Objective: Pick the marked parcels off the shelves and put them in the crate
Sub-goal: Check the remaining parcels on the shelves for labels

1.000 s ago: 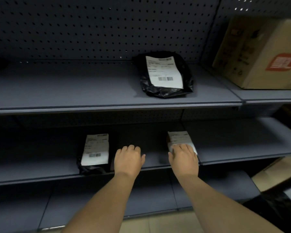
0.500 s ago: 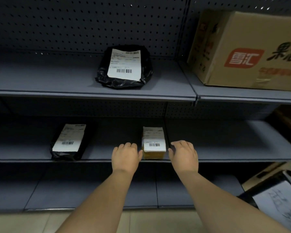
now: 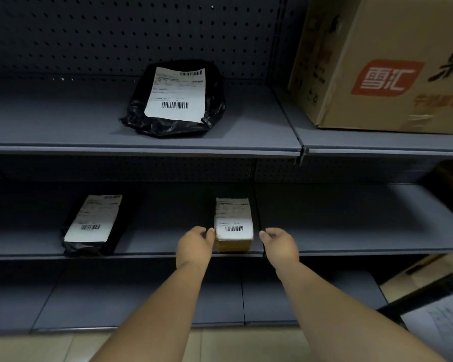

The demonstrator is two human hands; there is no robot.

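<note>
Both hands flank the box (image 3: pixel 233 226) at the near edge of the middle shelf (image 3: pixel 351 223). Left hand (image 3: pixel 194 248) has loosely curled fingers touching the box's left side, with no grip closed yet. Right hand (image 3: pixel 281 246) sits just right of the box, apart from it, fingers relaxed and holding nothing. Judgement: the box looks small, stiff and light; its taped, labelled top may be slick, so the 2 long sides are the best hold. 2 black bags lie elsewhere: bag (image 3: pixel 89 226) left on the same shelf, bag (image 3: pixel 174 99) on the shelf above. No crate is visible.
</note>
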